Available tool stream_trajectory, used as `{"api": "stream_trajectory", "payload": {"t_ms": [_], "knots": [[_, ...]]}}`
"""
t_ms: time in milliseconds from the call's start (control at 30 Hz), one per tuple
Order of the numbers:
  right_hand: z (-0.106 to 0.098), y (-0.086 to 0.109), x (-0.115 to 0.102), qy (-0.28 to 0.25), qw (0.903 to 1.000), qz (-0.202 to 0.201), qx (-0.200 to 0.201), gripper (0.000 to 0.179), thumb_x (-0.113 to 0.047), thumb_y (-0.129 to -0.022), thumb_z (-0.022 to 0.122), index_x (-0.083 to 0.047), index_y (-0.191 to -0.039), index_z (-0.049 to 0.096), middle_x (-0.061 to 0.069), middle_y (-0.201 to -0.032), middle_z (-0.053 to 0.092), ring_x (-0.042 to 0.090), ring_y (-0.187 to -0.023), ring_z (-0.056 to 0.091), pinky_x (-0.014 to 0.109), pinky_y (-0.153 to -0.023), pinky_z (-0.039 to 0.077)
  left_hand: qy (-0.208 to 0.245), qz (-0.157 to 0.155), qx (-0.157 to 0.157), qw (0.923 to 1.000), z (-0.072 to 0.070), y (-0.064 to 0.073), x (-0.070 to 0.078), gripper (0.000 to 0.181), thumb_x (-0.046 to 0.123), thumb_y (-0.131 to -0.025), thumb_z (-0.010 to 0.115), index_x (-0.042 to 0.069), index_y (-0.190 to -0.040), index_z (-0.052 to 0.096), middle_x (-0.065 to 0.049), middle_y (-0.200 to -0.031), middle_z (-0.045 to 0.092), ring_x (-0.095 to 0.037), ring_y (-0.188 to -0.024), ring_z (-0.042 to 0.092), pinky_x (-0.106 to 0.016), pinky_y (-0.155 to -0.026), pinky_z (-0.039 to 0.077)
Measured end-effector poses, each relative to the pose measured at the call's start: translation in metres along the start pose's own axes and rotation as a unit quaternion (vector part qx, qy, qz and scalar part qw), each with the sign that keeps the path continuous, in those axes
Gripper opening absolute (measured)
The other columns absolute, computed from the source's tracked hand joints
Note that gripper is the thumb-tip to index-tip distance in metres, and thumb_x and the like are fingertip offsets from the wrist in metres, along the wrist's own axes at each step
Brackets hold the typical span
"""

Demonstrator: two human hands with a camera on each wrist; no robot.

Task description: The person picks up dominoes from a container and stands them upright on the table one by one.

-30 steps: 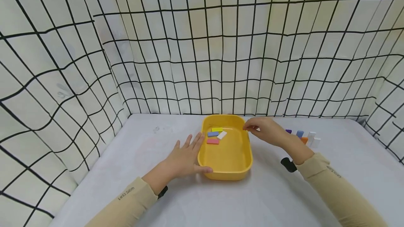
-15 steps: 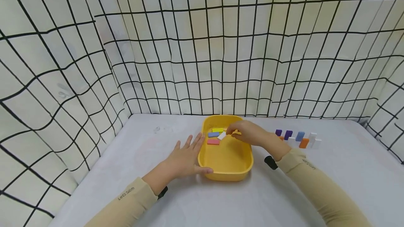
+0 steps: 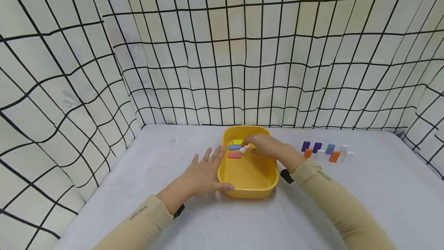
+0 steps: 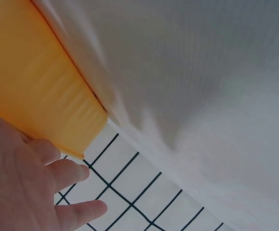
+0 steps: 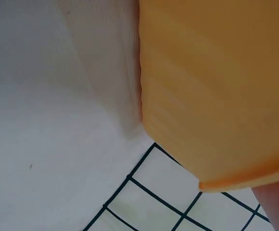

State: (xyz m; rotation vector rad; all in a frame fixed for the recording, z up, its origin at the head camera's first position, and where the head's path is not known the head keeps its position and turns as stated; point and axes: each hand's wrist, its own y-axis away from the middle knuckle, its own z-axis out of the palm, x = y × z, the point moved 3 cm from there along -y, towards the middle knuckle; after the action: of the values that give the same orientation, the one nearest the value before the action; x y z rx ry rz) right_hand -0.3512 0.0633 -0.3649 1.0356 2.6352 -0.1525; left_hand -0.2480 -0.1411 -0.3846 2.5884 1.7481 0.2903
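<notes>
A yellow plastic bin [image 3: 248,194] stands in the middle of the table. My left hand [image 3: 201,174] rests with spread, straight fingers along its left rim; in the left wrist view the left hand [image 4: 28,183] lies beside the bin's outer wall [image 4: 43,72]. Reaching over the right rim, my right hand [image 3: 265,146] pinches a white domino [image 3: 244,149] inside the bin. Around that piece lie a blue domino [image 3: 234,147], a pink domino [image 3: 234,155] and a partly covered yellow domino [image 3: 237,142]. In the right wrist view the bin's wall [image 5: 216,96] hides the fingers.
To the right of the bin, several dominoes stand upright on the white table [image 3: 138,203], among them a purple domino [image 3: 305,146], an orange domino [image 3: 334,156] and a light blue domino [image 3: 330,149]. A white cloth with a black grid [image 3: 249,65] rises behind the table.
My right hand has moved left from the bin's right rim into the bin and onto the white domino, which is now tilted. The left hand stays at the rim.
</notes>
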Motion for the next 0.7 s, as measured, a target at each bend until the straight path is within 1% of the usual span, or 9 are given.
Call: {"api": "stream_trajectory", "payload": {"t_ms": [167,367,433,567,700], "knots": [[0.005,-0.008,0.001,-0.011,0.9997,0.015,-0.013,0.029,0.001,-0.099,0.065,-0.007,-0.126,0.070,0.010,-0.135,0.064,0.030,-0.131,0.055,0.046,-0.115,0.037,0.002,0.001,0.000,1.0000,0.000,0.000,0.000,0.119,0.080,-0.085,0.058,0.009,-0.166,0.008,-0.007,-0.172,0.006,-0.040,-0.155,0.011,-0.070,-0.117,0.014],[0.010,-0.017,0.002,-0.034,0.9992,0.009,-0.021,0.022,-0.006,-0.104,0.059,-0.008,-0.121,0.072,0.010,-0.132,0.066,0.030,-0.128,0.056,0.045,-0.114,0.038,0.004,0.002,0.001,1.0000,0.001,0.000,0.000,0.119,0.080,-0.085,0.057,0.008,-0.166,0.008,-0.007,-0.172,0.006,-0.040,-0.155,0.011,-0.070,-0.117,0.014],[0.011,-0.018,0.003,-0.032,0.9993,0.005,-0.021,0.022,-0.004,-0.103,0.060,-0.007,-0.120,0.073,0.010,-0.131,0.066,0.030,-0.126,0.058,0.045,-0.113,0.039,0.002,0.002,0.001,1.0000,0.001,0.000,0.000,0.119,0.081,-0.085,0.057,0.008,-0.166,0.008,-0.007,-0.172,0.006,-0.040,-0.155,0.011,-0.070,-0.116,0.014],[0.014,-0.021,0.006,-0.022,0.9995,-0.003,-0.021,0.020,-0.007,-0.102,0.062,-0.007,-0.119,0.073,0.009,-0.126,0.068,0.028,-0.121,0.060,0.044,-0.112,0.041,-0.001,0.004,0.001,1.0000,0.001,0.000,0.000,0.119,0.081,-0.085,0.057,0.008,-0.166,0.007,-0.007,-0.172,0.006,-0.040,-0.155,0.011,-0.070,-0.117,0.014],[0.017,-0.023,0.008,-0.005,0.9998,-0.003,-0.021,0.022,-0.003,-0.101,0.063,-0.009,-0.119,0.073,0.008,-0.125,0.067,0.026,-0.118,0.061,0.043,-0.111,0.042,-0.004,0.002,0.001,1.0000,0.000,0.000,-0.001,0.119,0.081,-0.085,0.057,0.009,-0.166,0.006,-0.007,-0.172,0.006,-0.040,-0.155,0.011,-0.070,-0.117,0.014]]}}
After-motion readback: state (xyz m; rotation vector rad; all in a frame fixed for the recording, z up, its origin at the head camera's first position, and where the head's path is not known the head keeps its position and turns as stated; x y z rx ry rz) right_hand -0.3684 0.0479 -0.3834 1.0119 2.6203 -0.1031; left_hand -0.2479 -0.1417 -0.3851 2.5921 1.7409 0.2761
